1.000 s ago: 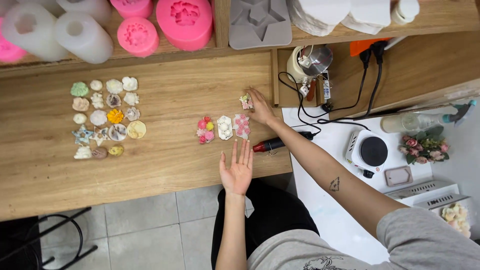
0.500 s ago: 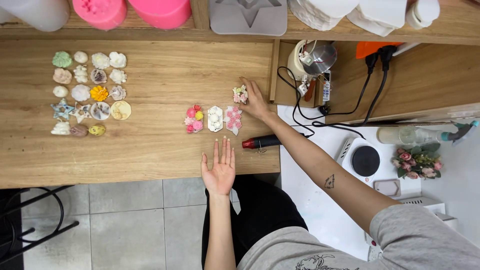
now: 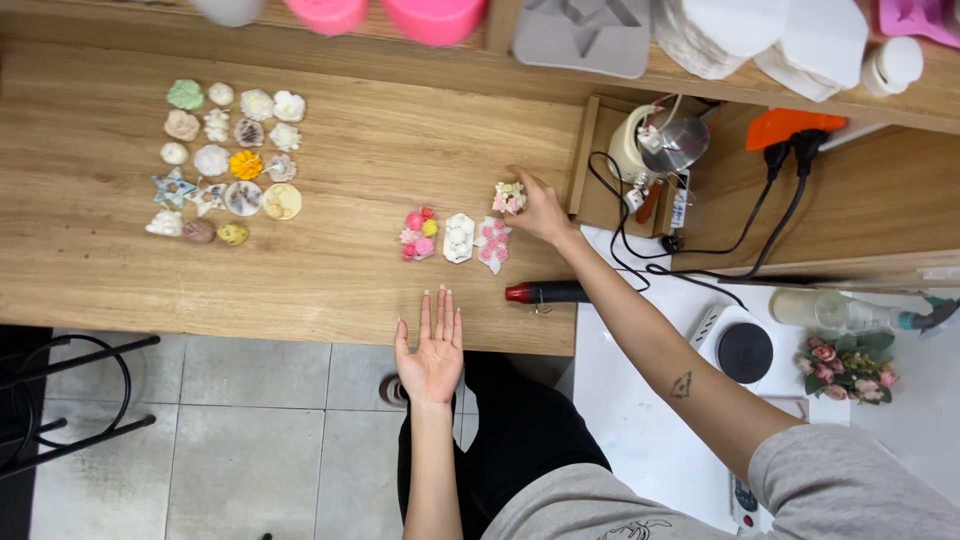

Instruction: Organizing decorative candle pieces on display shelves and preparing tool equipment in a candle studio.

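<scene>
My right hand (image 3: 540, 210) is stretched out over the wooden table (image 3: 330, 270) and grips a small white piece with pink flowers (image 3: 508, 197). Just left of it lie three similar small pieces in a row: a pink and yellow flower cluster (image 3: 418, 234), a white oval one (image 3: 458, 238) and a white one with pink flowers (image 3: 493, 244). My left hand (image 3: 432, 350) rests palm up at the table's near edge, fingers apart, holding nothing.
A group of several small shell, star and flower shapes (image 3: 225, 160) lies at the table's left. A red and black tool (image 3: 548, 292) lies near the edge. Pink and grey moulds (image 3: 580, 30) stand on the shelf behind. A metal pot (image 3: 660, 145) with cables sits right.
The view has shifted a little. My right hand stays on the small flower piece near the table's right end. My left hand remains palm up at the edge.
</scene>
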